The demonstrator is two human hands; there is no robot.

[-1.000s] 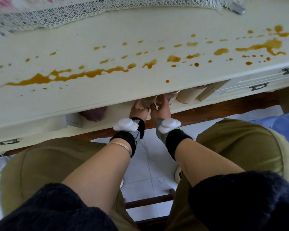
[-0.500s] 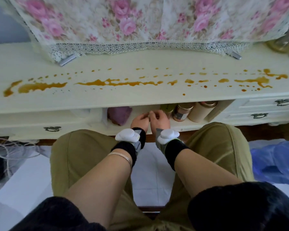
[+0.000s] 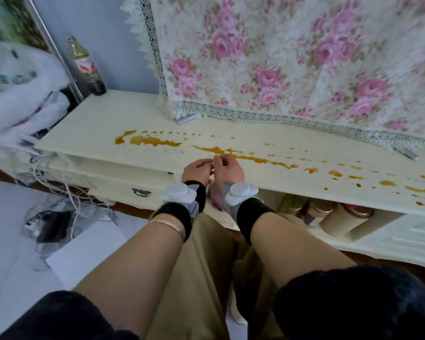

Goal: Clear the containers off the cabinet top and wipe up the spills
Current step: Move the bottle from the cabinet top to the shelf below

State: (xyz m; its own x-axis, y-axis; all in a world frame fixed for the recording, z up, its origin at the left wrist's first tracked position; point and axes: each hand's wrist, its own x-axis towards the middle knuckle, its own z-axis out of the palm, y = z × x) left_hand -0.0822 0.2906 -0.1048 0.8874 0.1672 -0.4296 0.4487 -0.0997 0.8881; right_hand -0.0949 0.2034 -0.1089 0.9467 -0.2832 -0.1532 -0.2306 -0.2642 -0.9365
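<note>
While fingers curl, both hands (image 3: 212,168) meet empty.

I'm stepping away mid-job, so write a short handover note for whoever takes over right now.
Left hand and right hand: side by side at the cabinet top's front edge, fingers curled; no cloth visible in either.
Containers: jars and canisters are on the open shelf under the top. A bottle stands at the far left corner.
Done: the middle of the top holds no containers.
Left: the brown spill, a trail of streaks and drops across the top, is unwiped. A purple item, maybe a cloth, lies on the shelf below the hands.
</note>
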